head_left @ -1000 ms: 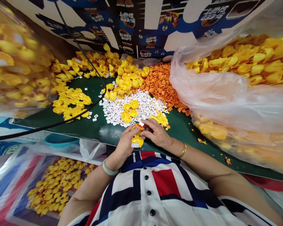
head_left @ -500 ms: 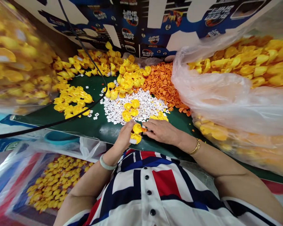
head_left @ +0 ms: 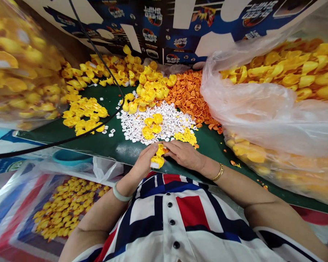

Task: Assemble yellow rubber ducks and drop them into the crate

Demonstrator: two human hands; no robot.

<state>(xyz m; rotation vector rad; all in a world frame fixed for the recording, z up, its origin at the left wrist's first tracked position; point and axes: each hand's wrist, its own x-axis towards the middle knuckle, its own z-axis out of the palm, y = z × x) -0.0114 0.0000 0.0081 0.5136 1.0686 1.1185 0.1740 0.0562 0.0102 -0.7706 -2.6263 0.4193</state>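
1. While the left hand (head_left: 143,160) pinched a yellow shell (head_left: 159,160) between thumb and fingers, the right hand (head_left: 187,154) met it from the other side, fingers bent and drawn close together.
2. An orange piece (head_left: 165,149) showed at the right fingertips, against the shell; whether they gripped it or only pressed it, I could not tell.
3. The shell was just on the near side of the white pile (head_left: 169,114), over the edge of the green table (head_left: 215,145), with a white patch at its lower end.
4. Four shells (head_left: 158,118) lay on top of the white pile.
5. Yellow bits (head_left: 186,136) lay at its near right edge.
6. Behind it rose a yellow heap (head_left: 153,87), and behind to its right spread an orange heap (head_left: 191,94).
7. Left of the white pile was another cluster (head_left: 83,114) of yellow shells.
8. Beyond that cluster, farther left of the pile, bulged a clear bag (head_left: 30,72) of yellow parts; a second bag (head_left: 243,98) stood right of the pile.
9. A black cable (head_left: 30,151) looped past the pile's left edge.
10. Well below the pile, to the left, yellow ducks (head_left: 71,207) filled a tray.
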